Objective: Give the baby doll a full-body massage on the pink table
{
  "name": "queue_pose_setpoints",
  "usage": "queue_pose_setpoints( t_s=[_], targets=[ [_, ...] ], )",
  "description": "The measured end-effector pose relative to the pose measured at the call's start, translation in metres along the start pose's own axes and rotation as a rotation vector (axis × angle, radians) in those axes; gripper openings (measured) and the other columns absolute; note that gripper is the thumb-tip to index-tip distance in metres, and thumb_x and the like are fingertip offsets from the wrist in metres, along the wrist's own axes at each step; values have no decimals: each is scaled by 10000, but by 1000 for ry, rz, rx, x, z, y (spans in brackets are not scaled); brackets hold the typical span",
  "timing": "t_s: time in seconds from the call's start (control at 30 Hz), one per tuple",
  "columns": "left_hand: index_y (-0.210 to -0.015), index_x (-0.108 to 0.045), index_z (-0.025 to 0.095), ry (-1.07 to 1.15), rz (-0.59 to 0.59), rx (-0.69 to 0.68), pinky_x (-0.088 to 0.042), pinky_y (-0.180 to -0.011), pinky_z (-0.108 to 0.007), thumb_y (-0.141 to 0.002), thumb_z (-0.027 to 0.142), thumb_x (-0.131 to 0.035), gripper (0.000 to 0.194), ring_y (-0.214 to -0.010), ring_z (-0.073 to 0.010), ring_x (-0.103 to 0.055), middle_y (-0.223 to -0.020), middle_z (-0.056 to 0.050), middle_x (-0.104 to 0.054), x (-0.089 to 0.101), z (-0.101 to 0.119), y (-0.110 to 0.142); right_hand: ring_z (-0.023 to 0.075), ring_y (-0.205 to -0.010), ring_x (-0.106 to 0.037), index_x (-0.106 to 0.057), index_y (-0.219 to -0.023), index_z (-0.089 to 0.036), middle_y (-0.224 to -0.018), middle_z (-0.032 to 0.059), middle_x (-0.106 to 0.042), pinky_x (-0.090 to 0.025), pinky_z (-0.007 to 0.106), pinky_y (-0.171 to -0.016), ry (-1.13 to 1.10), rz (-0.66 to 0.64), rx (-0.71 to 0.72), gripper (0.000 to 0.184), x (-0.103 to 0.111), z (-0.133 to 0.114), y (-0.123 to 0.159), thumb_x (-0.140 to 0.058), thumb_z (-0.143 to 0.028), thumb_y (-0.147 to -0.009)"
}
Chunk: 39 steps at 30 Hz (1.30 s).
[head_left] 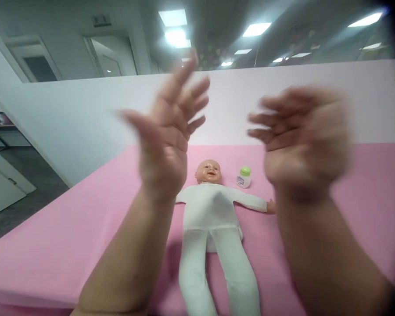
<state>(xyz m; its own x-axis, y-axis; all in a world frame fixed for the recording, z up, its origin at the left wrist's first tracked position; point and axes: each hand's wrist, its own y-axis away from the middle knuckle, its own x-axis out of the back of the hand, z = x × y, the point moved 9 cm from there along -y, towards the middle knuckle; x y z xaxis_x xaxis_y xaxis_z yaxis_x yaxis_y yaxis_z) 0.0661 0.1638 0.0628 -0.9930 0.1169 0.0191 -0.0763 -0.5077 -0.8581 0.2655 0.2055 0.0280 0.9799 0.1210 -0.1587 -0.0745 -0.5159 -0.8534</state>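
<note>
left hand and right hand are held up spread, the right blurred and partly curled; below and between, lower centre, the doll is laid, long axis up the frame, nearer the left.

Both hands are blurred; the doll is cut off below; the bottle's label is unreadable.
</note>
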Motion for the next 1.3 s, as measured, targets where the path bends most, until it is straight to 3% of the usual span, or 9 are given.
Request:
queue_pose_setpoints(
  t_s=[0.1,0.2,0.27,0.3,0.43,0.63,0.9,1.07,1.3],
  targets=[
    [-1407,-609,212,-71,119,225,-437,-1154,-509,-1009,709,-412,666,-1410,-316,-544,-1474,-103,-618,5,-114,9,213,-978,-699,-661,-1090,-241,-1088,46,-709,-572,403,-862,117,92,-226,345,3,98,13,-697,-541,-924],
    [-1254,-702,200,-87,216,539,-406,-1193,-443,-949,595,-639,503,-1411,-294,-538,-1398,-108,-673,11,-224,50,276,-1239,-624,-662,-1215,-236,-1319,84,-675,-449,486,-1132,320,143,-585,473,12,210,59,-740,-530,-852],
    [-1203,-721,180,8,261,719,-436,-1171,-445,-966,501,-638,407,-1368,-296,-574,-1327,-115,-714,11,-269,80,331,-1319,-579,-647,-1298,-212,-1398,128,-642,-380,539,-1190,318,153,-672,577,14,251,89,-743,-540,-833],
    [-1186,-729,183,11,321,751,-401,-1201,-425,-971,443,-640,350,-1394,-280,-551,-1373,-108,-691,15,-279,91,333,-1359,-552,-638,-1330,-218,-1435,126,-624,-357,533,-1212,302,154,-693,598,13,263,100,-726,-550,-840],
    [-1214,-719,188,105,466,835,-420,-1185,-396,-935,325,-662,317,-1348,-256,-589,-1449,-113,-638,27,-293,112,271,-1382,-552,-638,-1374,-272,-1487,52,-603,-422,426,-1191,173,139,-722,587,8,280,116,-639,-591,-882],
    [-1235,-688,168,229,486,918,-575,-955,-414,-765,180,-712,470,-963,-239,-723,-1138,-123,-744,30,-307,122,288,-1327,-590,-668,-1349,-294,-1422,33,-652,-497,439,-1125,60,116,-717,587,5,282,114,-732,-519,-811],
    [-1217,-685,221,-51,445,812,-567,-916,-396,-747,339,-824,504,-1007,-259,-703,-1157,-108,-707,40,-302,124,317,-1281,-612,-680,-1287,-258,-1377,76,-668,-510,468,-1098,56,113,-681,623,1,271,112,-830,-495,-731],
    [-1223,-670,229,64,423,797,-573,-912,-390,-736,381,-846,540,-972,-242,-715,-1137,-95,-721,38,-308,123,325,-1288,-602,-702,-1249,-244,-1343,85,-686,-460,501,-1143,68,155,-669,582,4,274,111,-821,-476,-729],
    [-1277,-672,197,171,466,875,-552,-1000,-397,-813,261,-723,470,-1072,-247,-704,-1246,-125,-710,37,-315,126,307,-1362,-564,-713,-1269,-260,-1424,71,-651,-435,484,-1186,14,160,-672,569,4,283,112,-727,-507,-756]
  ],
)
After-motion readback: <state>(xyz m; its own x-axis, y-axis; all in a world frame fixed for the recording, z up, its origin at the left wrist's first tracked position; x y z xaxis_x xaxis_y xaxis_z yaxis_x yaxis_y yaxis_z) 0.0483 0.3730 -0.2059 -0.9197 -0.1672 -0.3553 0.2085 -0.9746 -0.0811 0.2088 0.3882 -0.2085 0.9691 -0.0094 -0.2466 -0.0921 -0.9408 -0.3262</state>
